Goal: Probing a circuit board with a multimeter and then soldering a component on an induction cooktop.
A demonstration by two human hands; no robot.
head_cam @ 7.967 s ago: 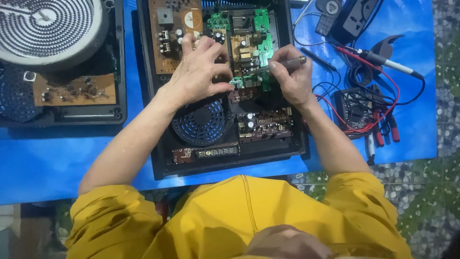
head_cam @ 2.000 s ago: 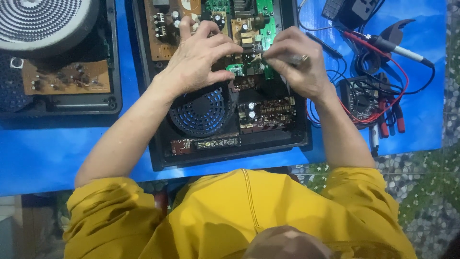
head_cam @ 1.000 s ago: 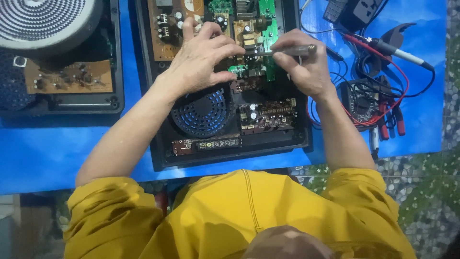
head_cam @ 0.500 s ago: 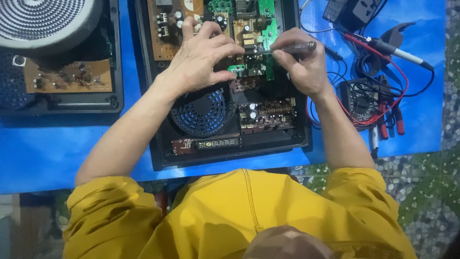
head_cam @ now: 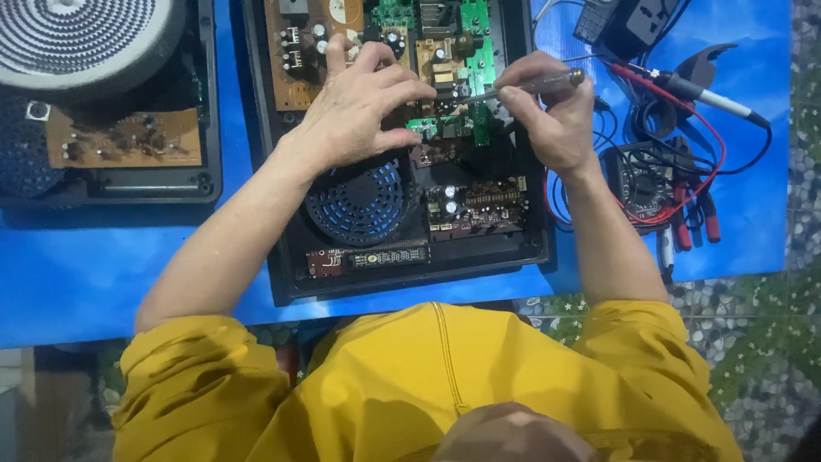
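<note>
In the upper centre of the frame, the right hand [head_cam: 552, 115] gripped a slim screwdriver with a clear handle [head_cam: 534, 84], its long axis running left and slightly downward toward the green circuit board [head_cam: 475, 51] inside the open black plastic cooker housing [head_cam: 534, 214]. The tip met the board just right of the left hand [head_cam: 359, 107], which lay spread, fingers curled, pressing on the boards and holding nothing. The right hand was the nearer to the tool's working end. A small yellow label sat on the brown board at top centre; red-wired meter probes [head_cam: 684, 85] lay at upper right on the blue table cover [head_cam: 85, 274].
</note>
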